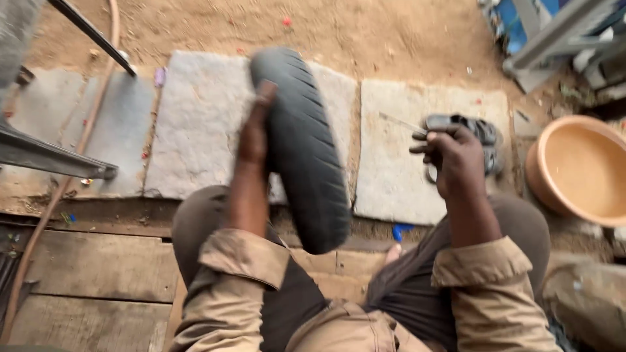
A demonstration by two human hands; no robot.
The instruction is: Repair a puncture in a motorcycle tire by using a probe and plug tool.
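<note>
A black ribbed tyre (301, 146) stands upright on edge between my knees, blurred by motion. My left hand (254, 133) presses flat against its left side, fingers up along the tread. My right hand (453, 156) hovers to the right above a stone slab (398, 163), curled around a thin metal tool whose tip points left. Just behind that hand lies a dark sandal (484, 133) on the slab.
An orange plastic basin (574, 169) sits at the right. Stone slabs (195, 124) lie on sandy ground, wooden planks (98, 267) under my legs. A metal bar (45, 156) and a hose (59, 189) cross the left side. Blue and grey objects (541, 32) at top right.
</note>
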